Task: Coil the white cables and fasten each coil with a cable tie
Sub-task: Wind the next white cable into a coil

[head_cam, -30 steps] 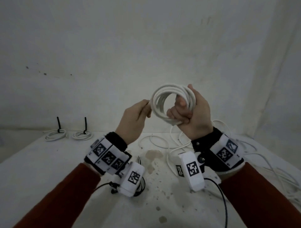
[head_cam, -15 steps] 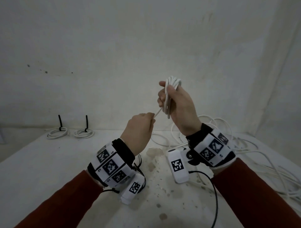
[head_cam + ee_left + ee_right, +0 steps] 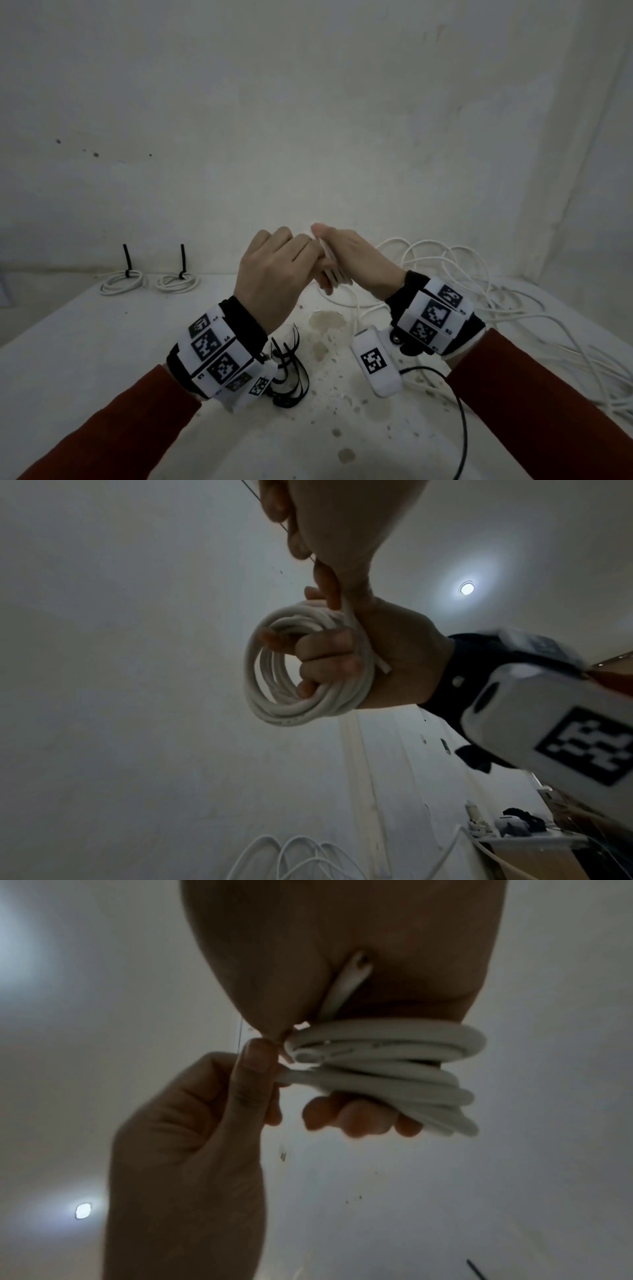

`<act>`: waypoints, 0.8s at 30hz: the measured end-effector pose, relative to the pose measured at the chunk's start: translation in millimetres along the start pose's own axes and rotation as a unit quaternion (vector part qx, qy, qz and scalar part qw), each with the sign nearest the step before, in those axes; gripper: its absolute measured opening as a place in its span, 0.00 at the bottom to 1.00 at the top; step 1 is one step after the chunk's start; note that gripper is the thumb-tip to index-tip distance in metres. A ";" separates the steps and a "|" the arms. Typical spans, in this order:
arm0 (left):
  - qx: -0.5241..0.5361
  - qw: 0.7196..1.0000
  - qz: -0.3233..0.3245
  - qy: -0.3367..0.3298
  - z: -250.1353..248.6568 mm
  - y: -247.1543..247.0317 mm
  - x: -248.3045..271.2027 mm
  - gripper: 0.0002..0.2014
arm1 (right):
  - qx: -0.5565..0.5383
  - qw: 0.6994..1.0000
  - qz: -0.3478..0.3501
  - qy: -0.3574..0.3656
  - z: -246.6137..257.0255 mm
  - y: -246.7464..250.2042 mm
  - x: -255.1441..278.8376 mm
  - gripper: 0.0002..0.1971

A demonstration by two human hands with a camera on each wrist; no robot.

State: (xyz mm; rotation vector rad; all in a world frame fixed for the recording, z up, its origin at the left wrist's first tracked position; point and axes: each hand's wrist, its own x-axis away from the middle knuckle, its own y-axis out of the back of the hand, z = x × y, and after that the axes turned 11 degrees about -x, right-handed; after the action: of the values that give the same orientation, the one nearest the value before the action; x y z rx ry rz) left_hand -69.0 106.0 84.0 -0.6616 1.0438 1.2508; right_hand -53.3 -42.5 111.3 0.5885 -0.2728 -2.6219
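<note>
At chest height over the table my right hand (image 3: 356, 260) grips a white cable coil (image 3: 274, 669), with its fingers (image 3: 359, 1121) curled through the loops. My left hand (image 3: 274, 270) has closed in against it. Its thumb (image 3: 255, 1064) and a finger pinch the cable's loose end at the coil's edge (image 3: 298, 1056). From the head view the coil is nearly hidden between the hands, and only a sliver of white (image 3: 334, 274) shows. A heap of black cable ties (image 3: 291, 373) lies on the table under my left wrist.
Two tied coils (image 3: 123, 282) (image 3: 176, 282), each with an upright black tie, sit at the table's back left. Loose white cables (image 3: 479, 291) sprawl across the right side. The white table (image 3: 102, 342) is stained in the middle. A pale wall stands close behind.
Both hands have dropped lower and come together. The right hand turned the coil edge-on, then down. The left hand went from pulling the loose end to pinching it against the coil.
</note>
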 end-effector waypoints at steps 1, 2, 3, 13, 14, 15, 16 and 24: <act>0.008 1.000 -0.008 0.003 0.3 0.4 1.0 0.16 | -0.014 1.000 0.019 -0.014 -3.2 -2.6 1.8 0.33; 0.016 1.000 -0.014 0.009 0.4 0.3 2.1 0.16 | -0.039 0.998 0.034 -0.026 -7.2 -5.1 2.6 0.34; 0.025 0.999 -0.016 0.017 1.1 -0.3 3.5 0.16 | -0.069 0.996 0.041 -0.035 -10.4 -7.6 3.6 0.35; 0.271 0.926 0.060 0.257 -13.3 1.5 16.6 0.19 | -0.136 0.984 -0.015 -0.115 -7.6 -16.4 9.1 0.35; 0.303 0.905 0.084 0.286 -13.8 1.1 16.8 0.20 | -0.142 0.983 -0.017 -0.117 -7.6 -16.1 9.3 0.35; 0.314 0.895 0.106 0.299 -14.1 0.5 17.4 0.21 | -0.140 0.983 -0.021 -0.117 -8.0 -15.9 9.4 0.35; 0.313 0.893 0.119 0.301 -14.2 -0.3 18.5 0.21 | -0.129 0.984 -0.031 -0.117 -9.6 -15.9 9.2 0.36; 0.326 0.895 0.166 0.255 -15.2 -13.9 28.0 0.25 | -0.069 0.971 -0.209 -0.090 -13.8 -19.9 8.7 0.24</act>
State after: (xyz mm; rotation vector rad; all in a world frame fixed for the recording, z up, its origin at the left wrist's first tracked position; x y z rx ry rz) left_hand -60.1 101.7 50.7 -0.2833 1.9669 0.9189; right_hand -61.7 -30.2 90.3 0.3931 -0.0163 -3.0769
